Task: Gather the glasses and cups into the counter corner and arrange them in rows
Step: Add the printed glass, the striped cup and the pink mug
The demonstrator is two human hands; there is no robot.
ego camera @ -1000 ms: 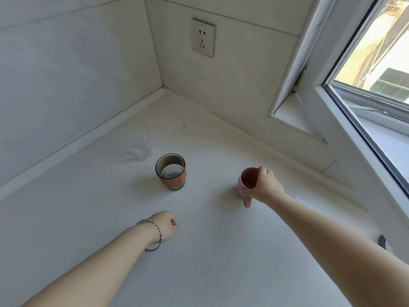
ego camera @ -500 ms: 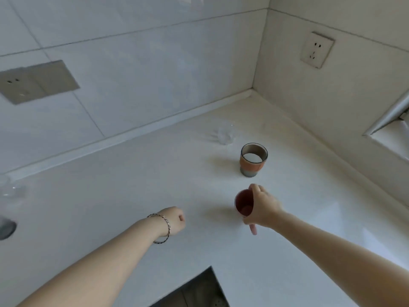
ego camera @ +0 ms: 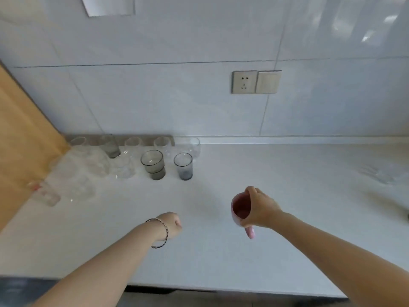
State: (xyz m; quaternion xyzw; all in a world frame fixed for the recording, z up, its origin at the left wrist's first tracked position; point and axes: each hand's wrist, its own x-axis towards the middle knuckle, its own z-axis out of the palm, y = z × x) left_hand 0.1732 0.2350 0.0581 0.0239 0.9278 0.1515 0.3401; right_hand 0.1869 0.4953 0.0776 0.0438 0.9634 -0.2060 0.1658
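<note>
The clear glasses [ego camera: 84,173] by the wooden panel [ego camera: 22,151] smear into one another; I can't count them. The right hand [ego camera: 261,209] hides one side of the pink mug [ego camera: 240,211]. A glassy thing [ego camera: 382,176] at right is too blurred to name.

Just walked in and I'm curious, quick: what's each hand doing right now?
Left hand: closed in a fist, holding nothing.
Right hand: closed around the pink mug, gripping its side.

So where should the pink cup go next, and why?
Probably carry the pink cup left and set it beside the rightmost dark glass. The right hand grips it over bare counter, apart from the glasses lined up near the wooden panel.
</note>
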